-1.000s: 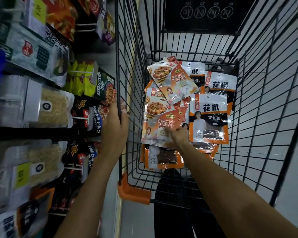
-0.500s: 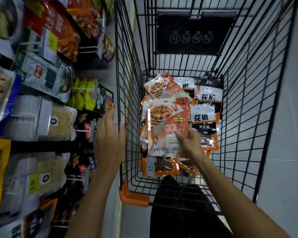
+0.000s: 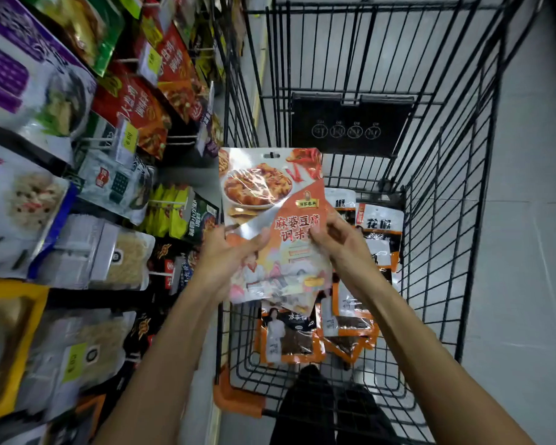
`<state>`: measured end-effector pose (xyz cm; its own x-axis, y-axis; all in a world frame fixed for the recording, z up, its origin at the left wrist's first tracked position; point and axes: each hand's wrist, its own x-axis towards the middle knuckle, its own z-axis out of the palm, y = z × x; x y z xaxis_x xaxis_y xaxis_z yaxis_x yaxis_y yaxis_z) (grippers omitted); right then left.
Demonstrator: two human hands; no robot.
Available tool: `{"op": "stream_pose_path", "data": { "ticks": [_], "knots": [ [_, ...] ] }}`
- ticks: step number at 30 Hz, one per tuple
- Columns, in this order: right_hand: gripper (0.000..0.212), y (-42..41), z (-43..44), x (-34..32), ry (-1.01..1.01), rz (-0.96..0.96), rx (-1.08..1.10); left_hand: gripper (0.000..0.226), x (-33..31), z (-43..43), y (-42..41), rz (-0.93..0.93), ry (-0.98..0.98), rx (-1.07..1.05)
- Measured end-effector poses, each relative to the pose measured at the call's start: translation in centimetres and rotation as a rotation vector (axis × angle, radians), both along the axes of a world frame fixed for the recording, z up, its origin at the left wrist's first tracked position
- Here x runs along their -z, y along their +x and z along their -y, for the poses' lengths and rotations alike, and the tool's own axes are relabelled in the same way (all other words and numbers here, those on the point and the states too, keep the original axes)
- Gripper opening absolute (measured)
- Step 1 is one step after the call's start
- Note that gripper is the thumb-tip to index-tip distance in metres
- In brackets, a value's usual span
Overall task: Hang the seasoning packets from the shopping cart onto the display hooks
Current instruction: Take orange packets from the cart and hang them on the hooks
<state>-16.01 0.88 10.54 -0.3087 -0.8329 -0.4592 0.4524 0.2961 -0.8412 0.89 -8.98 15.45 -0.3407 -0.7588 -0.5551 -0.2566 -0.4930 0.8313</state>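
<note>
**Packet held above cart**

Both hands gripped one packet (image 3: 272,220) upright over the cart (image 3: 446,220), its face reading 麻婆豆腐 调味. The left hand (image 3: 230,252) pinched its left edge; the right hand (image 3: 336,234) pinched the right. Its hang slot sat clear at top. Below lay 花椒 packets (image 3: 379,226). Hooks (image 3: 187,136) stood left.

A black wire shopping cart (image 3: 437,220) stands on a pale tiled floor (image 3: 527,252). On the cart's wire bottom lie several orange-edged seasoning packets (image 3: 286,340), overlapping one another. To the cart's left, display hooks (image 3: 180,203) carry rows of hanging packets.
</note>
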Motion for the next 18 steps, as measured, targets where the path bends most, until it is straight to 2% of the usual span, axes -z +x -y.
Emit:
{"op": "stream_pose_path", "data": {
  "ticks": [4, 6, 10, 15, 18],
  "knots": [
    [0.019, -3.0, 2.6, 5.4, 0.139, -0.349, 0.081, 0.031, -1.7, 4.6, 1.4, 0.038, -0.13, -0.077],
    [0.026, -4.5, 3.8, 9.6, 0.258, -0.54, 0.037, 0.034, -1.6, 6.7, 1.7, 0.083, -0.154, -0.082],
    [0.044, -6.7, 6.5, 16.8, 0.445, -0.863, -0.195, 0.056, 0.0, 8.8, 1.7, 0.195, -0.155, -0.092],
    [0.071, -8.7, 9.2, 22.7, 0.585, -0.916, -0.389, 0.059, 1.7, 9.4, 1.6, 0.168, -0.125, -0.105],
    [0.085, -8.8, 10.1, 24.0, 0.68, -0.898, -0.469, 0.048, 2.1, 9.7, 1.4, 0.132, -0.123, -0.1]
  ]
}}
